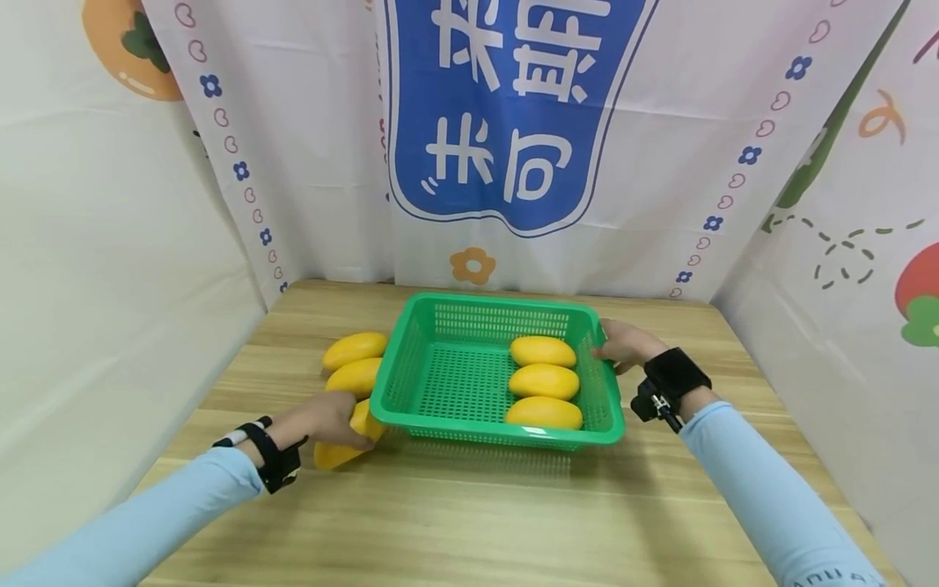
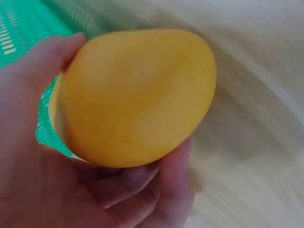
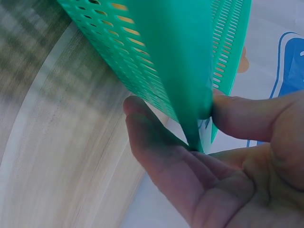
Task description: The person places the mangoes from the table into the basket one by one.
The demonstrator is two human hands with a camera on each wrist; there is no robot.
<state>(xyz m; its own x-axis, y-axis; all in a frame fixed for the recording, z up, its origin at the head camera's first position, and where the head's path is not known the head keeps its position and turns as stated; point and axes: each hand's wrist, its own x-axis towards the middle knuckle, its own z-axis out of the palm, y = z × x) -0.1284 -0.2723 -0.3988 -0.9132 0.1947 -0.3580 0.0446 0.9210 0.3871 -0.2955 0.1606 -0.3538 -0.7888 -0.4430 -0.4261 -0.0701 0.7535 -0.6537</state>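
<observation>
Though between hands (image 1: 328, 417), basket (image 1: 462, 379) against right (image 1: 628, 343).

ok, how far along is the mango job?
Roughly halfway, reading this as filling the green basket. Done: three mangoes lie in its right side. In hand: the left hand grips one mango outside it, while the right hand holds the basket at its right end. Remaining: that mango, plus two more mangoes on the table beside the basket's left end.
</observation>
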